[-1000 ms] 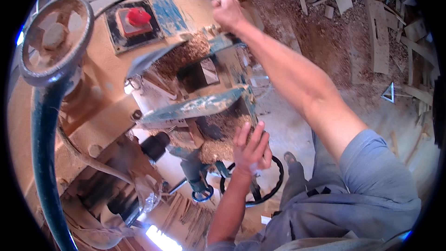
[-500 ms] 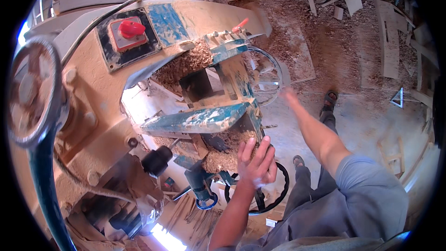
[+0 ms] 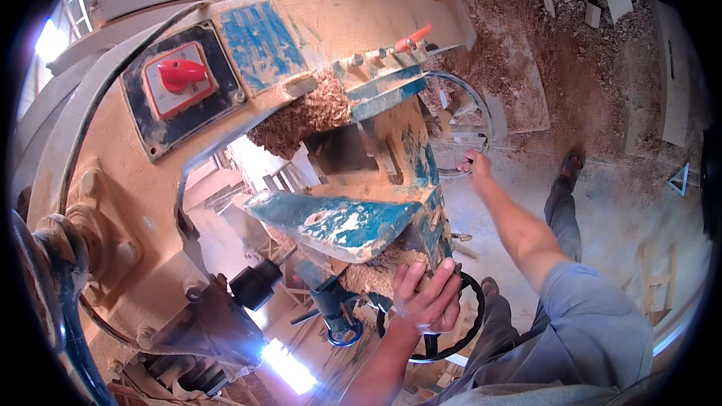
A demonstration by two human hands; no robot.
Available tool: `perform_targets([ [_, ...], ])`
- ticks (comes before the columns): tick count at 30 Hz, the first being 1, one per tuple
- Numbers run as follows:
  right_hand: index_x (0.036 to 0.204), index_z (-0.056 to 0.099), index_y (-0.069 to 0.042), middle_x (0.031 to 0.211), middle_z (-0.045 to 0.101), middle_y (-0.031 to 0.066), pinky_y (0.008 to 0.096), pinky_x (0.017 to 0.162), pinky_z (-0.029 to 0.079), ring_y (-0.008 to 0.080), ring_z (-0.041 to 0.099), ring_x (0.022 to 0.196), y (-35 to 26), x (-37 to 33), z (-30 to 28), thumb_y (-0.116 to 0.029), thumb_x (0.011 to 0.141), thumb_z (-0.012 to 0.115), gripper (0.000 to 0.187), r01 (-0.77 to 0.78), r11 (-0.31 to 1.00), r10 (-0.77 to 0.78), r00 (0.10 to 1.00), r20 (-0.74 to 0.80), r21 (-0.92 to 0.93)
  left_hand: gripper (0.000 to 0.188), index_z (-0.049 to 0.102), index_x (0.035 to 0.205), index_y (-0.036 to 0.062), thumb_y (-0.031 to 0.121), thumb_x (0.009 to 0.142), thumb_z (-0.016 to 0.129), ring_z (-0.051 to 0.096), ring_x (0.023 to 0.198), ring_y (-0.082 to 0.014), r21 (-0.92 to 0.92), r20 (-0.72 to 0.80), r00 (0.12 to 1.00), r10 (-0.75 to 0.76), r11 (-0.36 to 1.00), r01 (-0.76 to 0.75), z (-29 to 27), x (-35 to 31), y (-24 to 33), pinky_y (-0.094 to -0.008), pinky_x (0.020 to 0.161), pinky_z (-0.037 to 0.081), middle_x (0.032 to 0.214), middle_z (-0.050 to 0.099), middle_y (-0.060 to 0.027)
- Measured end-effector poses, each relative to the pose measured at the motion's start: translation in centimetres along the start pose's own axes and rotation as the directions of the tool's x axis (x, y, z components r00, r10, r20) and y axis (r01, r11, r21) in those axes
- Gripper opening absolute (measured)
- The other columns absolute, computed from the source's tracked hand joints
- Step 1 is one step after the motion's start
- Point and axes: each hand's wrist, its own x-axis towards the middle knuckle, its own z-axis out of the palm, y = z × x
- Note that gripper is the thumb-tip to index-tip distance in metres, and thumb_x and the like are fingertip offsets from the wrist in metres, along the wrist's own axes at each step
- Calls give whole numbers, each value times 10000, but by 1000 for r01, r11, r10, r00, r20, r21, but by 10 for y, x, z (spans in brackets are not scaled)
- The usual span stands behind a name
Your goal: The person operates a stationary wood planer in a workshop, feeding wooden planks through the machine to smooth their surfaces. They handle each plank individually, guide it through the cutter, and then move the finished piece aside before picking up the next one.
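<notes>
My right hand (image 3: 477, 168) has its fingers closed around the lower rim of a metal handwheel (image 3: 490, 109) on the far side of a large machine. My left hand (image 3: 429, 301) lies with fingers extended over the sawdust-covered corner of the machine's lower block (image 3: 376, 274), near a black handwheel (image 3: 481, 312). Between the hands juts a worn blue arm (image 3: 338, 224) with chipped paint. Wood shavings (image 3: 304, 116) are heaped on a ledge above it. My left palm is hidden.
A red rotary switch (image 3: 180, 75) sits on the dusty cream machine body (image 3: 162, 173) at left. Below hang a black cylindrical part (image 3: 254, 284) and a small blue-rimmed wheel (image 3: 346, 333). Boards (image 3: 671, 75) and shavings lie on the floor at right; a white triangle (image 3: 680, 179) is there too.
My view has shifted, so the machine looks nearer and the blue arm broader. The right hand, blurred before, has moved lower along the handwheel rim. My left hand stays on the block.
</notes>
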Motion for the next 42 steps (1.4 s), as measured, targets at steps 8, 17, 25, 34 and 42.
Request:
perform_targets([
  [8, 873, 675, -20, 542, 525, 66, 348, 425, 426, 170, 522, 441, -214, 14, 113, -146, 762, 679, 168, 336, 334, -53, 940, 338, -881, 242, 742, 893, 130, 192, 682, 641, 356, 1274, -366, -18, -6, 997, 83, 996, -83, 4, 7, -8, -535, 1041, 328, 1289, 622, -21],
  [17, 952, 577, -47, 654, 592, 83, 336, 556, 494, 211, 590, 580, -55, -11, -3, -199, 873, 619, 176, -11, 997, 36, 948, 316, -81, 285, 761, 960, 208, 251, 724, 607, 380, 1300, -265, 42, 12, 1000, -11, 999, 10, 1, 3, 0, -446, 1130, 292, 1291, 638, 51],
  [25, 890, 556, -87, 520, 435, 25, 362, 514, 455, 187, 455, 469, -61, -8, 4, -247, 896, 581, 162, -37, 974, 93, 966, 243, -223, 294, 766, 957, 208, 266, 722, 600, 377, 1309, -274, 68, -4, 999, -52, 996, 52, 2, -3, 5, -458, 1132, 290, 1304, 629, 61],
  [34, 891, 612, -56, 557, 469, 26, 325, 379, 344, 136, 414, 418, -211, -10, 133, -264, 892, 651, 212, 289, 435, 36, 941, 337, -853, 288, 762, 956, 200, 261, 738, 583, 376, 1315, -283, 37, 9, 1000, 0, 999, 0, 0, 2, -1, -468, 1117, 298, 1307, 627, 56],
  [42, 1063, 622, -29, 830, 640, 100, 349, 657, 523, 197, 645, 737, -133, -13, 16, -326, 918, 658, 332, 287, 864, -123, 917, 379, -413, 260, 750, 944, 174, 202, 736, 597, 377, 1312, -326, 26, -2, 1000, 2, 1000, -2, 2, 1, 1, -490, 1106, 298, 1294, 634, 25],
])
